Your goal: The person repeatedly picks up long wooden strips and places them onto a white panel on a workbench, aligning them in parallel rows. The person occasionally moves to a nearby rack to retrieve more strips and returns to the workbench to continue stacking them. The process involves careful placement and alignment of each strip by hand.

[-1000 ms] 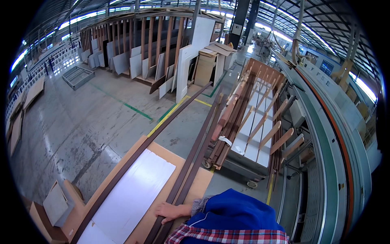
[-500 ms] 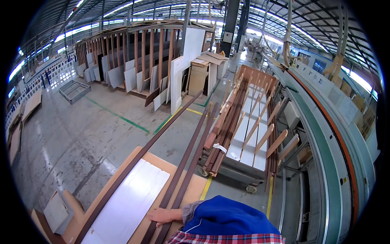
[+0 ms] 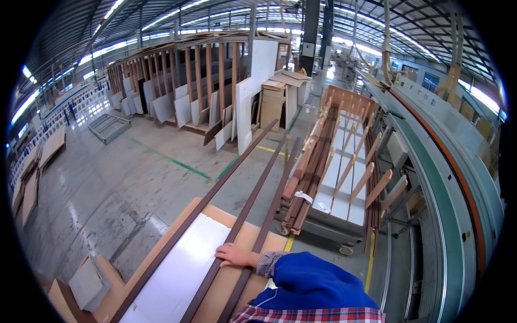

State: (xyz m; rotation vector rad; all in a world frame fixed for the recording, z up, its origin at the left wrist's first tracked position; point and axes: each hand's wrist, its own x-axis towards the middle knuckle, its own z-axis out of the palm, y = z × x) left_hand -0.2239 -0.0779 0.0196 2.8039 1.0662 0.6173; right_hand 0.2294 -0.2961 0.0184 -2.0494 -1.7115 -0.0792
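Note:
My right hand (image 3: 235, 254) reaches in from the lower right and lies over the middle dark brown strip (image 3: 245, 212), its fingers curled over the strip's left edge. To its left, a white panel (image 3: 180, 266) lies on a tan board (image 3: 218, 215), with a left dark brown strip (image 3: 186, 220) along its far-left side. The middle strip overlaps the panel's right edge. A right dark brown strip (image 3: 269, 218) passes under my wrist. All three run lengthwise past the board's far end. My left hand is out of view.
At the right front stands a wheeled cart (image 3: 328, 229) with upright wooden pegs, loaded with brown strips and white panels. A long machine (image 3: 431, 156) runs along the right. A rack of boards (image 3: 183, 91) stands far back; wood offcuts (image 3: 86, 282) sit at the lower left.
My right hand has drawn the near part of the middle strip left, onto the panel's edge, widening its gap from the right strip. The whole view has shifted slightly.

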